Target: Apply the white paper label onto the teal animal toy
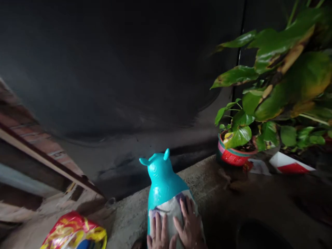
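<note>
A glossy turquoise animal figure [163, 183] with two small ears stands low in the middle of the head view, its head pointing away from me. Draped over its back is a pale cloth [168, 211] with some dark purplish patches. On the left part of the cloth lies my left hand [159, 233], flat, fingers stretched forward. My right hand [188, 226] presses on the right part, its fingers spread. Both palms rest on the cloth, and neither hand grips anything. The figure's lower body runs out of the frame at the bottom.
A potted plant [237, 152] in a red basket-like pot, with large leaves, stands at right. Beside it is a red and white box-like piece [292, 164]. A shiny red and yellow bag [75, 231] lies at lower left. A dark wall [124, 76] rises ahead.
</note>
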Motion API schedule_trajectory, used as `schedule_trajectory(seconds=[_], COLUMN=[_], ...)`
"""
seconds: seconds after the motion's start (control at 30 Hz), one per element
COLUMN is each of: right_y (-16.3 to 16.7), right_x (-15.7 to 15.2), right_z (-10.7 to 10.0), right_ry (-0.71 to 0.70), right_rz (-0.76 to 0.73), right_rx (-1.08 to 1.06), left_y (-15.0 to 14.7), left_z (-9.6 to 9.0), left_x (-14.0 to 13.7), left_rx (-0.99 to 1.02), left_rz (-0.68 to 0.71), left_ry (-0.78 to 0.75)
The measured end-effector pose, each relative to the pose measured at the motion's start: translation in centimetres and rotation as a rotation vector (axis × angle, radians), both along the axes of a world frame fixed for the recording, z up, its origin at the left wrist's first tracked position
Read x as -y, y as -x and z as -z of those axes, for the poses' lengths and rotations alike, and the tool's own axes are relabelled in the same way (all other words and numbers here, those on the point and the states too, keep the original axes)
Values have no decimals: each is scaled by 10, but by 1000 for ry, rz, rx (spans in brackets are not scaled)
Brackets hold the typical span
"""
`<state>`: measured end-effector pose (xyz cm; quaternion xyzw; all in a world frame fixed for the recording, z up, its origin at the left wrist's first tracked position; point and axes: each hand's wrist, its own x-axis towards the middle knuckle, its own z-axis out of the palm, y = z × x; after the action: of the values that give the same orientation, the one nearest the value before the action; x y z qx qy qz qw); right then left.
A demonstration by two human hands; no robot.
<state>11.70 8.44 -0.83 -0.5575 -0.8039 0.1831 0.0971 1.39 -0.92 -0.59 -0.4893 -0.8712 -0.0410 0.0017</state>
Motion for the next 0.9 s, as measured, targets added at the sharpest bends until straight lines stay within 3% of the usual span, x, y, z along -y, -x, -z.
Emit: schedule_trajectory(seconds=[0.17, 0.3, 0.4, 0.53, 0.73, 0.9], right_y=[26, 39, 43, 46, 30, 2], right_x=[-62, -102, -112, -99, -46, 3], right_z=[-29, -23, -16, -17, -21, 18], right_ry=[177, 210, 178, 171, 224, 114], right_rz=[-61, -111, -135, -40, 133, 208], right_rx=[-34, -118, -172, -141, -22, -40], left_y=[22, 33, 36, 37, 33, 8], left_z=[-7, -5, -7, -16, -35, -37], left_x=[-47, -77, -86, -83, -69, -31], left_rx=[-25, 33, 38, 19, 58, 18], left_rz=[29, 10, 16, 19, 65, 123], left_ry=[46, 51, 63, 71, 90, 119])
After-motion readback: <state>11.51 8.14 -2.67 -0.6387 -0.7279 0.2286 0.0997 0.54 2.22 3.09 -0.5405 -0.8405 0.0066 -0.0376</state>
